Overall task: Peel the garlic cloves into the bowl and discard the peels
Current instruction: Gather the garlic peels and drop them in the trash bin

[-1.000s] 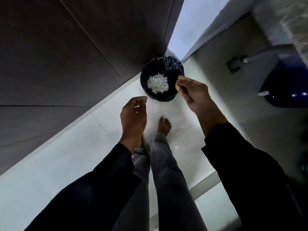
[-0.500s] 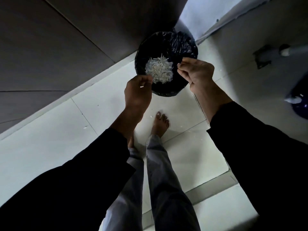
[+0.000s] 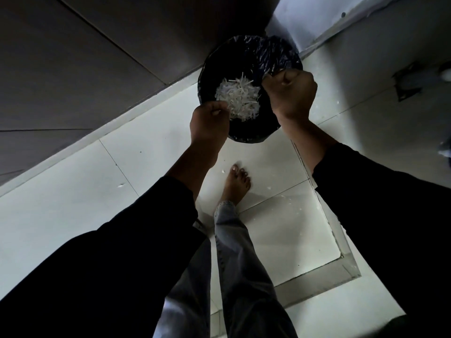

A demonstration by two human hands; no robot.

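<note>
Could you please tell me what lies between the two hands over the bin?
In the head view, a pale heap of garlic peels inside the black-lined bin shows between the left hand and the right hand.

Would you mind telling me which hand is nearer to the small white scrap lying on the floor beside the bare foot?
Left. The left hand is above it; the right hand is farther up and right of the scrap.

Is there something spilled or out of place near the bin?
Yes. A few white peel scraps lie on the floor tiles by the bare foot, outside the bin. Most peels are inside it. Both the left hand and the right hand are curled above the bin.
</note>
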